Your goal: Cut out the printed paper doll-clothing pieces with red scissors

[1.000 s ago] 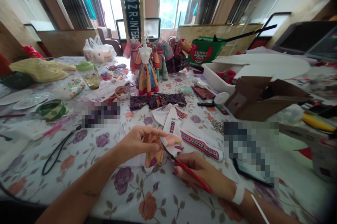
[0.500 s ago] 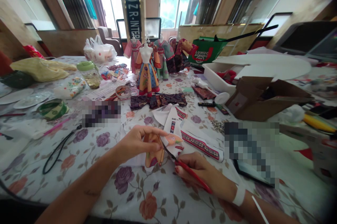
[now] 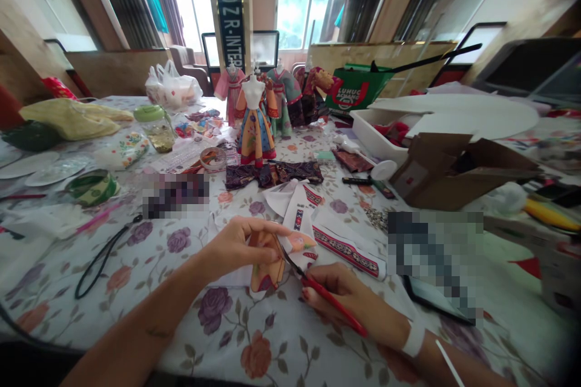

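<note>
A long table under a floral cloth (image 3: pixel 254 338), crowded with craft bits, bright windows behind. Front and centre, the left hand (image 3: pixel 231 248) pinches a small orange printed fabric piece (image 3: pixel 267 263), thumb on top, fingers curled behind it, holding it just off the cloth. The right hand (image 3: pixel 338 293) is closed around red-handled scissors (image 3: pixel 324 293), their dark blades meeting the fabric's right edge. That fabric looks thin, limp and light, likely to flop and slide, so gripping close beside the blades seems wise. White trimmed cloth strips (image 3: pixel 336 241) lie just beyond. Farther back, a doll dress form (image 3: pixel 255 126) stands upright. Readable writing: a dark banner (image 3: pixel 229 5) reads "DZR.INTER…", cut off; a green bag (image 3: pixel 358 91) carries red lettering too blurred to make out.
</note>
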A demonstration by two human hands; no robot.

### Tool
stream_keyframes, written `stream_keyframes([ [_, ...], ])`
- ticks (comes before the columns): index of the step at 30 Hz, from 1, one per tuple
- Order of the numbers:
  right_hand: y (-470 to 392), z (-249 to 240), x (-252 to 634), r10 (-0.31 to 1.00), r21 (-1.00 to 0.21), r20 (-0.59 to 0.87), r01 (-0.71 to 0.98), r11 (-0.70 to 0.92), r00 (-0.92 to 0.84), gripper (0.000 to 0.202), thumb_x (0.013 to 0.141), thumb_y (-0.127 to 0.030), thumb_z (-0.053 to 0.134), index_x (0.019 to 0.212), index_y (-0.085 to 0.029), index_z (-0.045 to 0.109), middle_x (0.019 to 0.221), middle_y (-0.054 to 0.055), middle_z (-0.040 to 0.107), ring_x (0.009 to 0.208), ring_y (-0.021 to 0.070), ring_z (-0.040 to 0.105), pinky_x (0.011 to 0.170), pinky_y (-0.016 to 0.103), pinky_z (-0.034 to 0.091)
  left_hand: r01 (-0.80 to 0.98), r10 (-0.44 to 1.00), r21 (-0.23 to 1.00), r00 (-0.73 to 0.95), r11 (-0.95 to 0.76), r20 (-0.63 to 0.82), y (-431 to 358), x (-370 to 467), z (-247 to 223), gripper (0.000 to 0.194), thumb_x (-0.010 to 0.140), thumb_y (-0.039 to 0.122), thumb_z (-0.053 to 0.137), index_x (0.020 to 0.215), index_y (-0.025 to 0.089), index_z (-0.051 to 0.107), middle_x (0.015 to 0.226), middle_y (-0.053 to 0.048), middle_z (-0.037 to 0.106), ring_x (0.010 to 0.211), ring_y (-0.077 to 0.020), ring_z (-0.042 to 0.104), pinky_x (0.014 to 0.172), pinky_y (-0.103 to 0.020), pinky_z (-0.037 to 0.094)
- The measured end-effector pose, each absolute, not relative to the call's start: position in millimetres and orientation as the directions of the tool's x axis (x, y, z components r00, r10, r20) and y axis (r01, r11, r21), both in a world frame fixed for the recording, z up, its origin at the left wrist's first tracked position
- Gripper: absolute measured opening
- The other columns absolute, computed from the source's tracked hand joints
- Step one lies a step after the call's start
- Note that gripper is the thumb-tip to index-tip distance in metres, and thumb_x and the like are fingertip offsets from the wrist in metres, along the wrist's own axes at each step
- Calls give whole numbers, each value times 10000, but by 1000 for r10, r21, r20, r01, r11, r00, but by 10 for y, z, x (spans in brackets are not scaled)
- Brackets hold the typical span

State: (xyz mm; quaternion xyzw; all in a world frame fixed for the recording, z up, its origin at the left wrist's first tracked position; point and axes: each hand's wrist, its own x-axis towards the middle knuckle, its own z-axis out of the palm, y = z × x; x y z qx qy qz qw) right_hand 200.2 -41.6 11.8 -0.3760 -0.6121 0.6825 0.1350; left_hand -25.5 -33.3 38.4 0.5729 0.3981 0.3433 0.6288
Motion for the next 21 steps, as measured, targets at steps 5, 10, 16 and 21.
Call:
stream_keyframes([
  [5, -422, 145, 1991, 654, -934, -355, 285, -215, -669, 454, 723, -520, 665, 580, -170, 413, 472, -68, 425, 376, 31, 318, 362, 162, 220, 53, 895, 994, 432, 99, -112, -331, -253, 329, 386, 703, 254, 737, 1080, 180, 695, 630, -1, 613, 572, -106, 545, 539, -204, 388],
  [10, -443, 141, 1985, 671, -932, -356, 300, -204, -650, 435, 745, -529, 637, 603, -176, 427, 467, -65, 430, 371, 44, 344, 357, 165, 229, 63, 902, 994, 419, 90, -108, -322, -255, 296, 400, 691, 267, 741, 1081, 188, 697, 635, 8, 601, 571, -97, 528, 533, -198, 379],
  [16, -447, 125, 1987, 667, -933, -356, 295, -208, -655, 431, 754, -534, 625, 612, -182, 421, 464, -70, 434, 360, 47, 353, 348, 166, 246, 29, 894, 996, 439, 88, -92, -321, -243, 298, 378, 702, 252, 730, 1073, 190, 699, 665, 8, 610, 589, -92, 526, 564, -195, 404],
  [21, -436, 121, 1994, 665, -939, -337, 287, -188, -667, 442, 757, -526, 626, 588, -177, 414, 459, -68, 423, 366, 42, 337, 358, 168, 239, 23, 898, 996, 431, 86, -87, -313, -245, 267, 365, 695, 233, 734, 1056, 190, 707, 623, 24, 563, 569, -80, 489, 553, -186, 392],
])
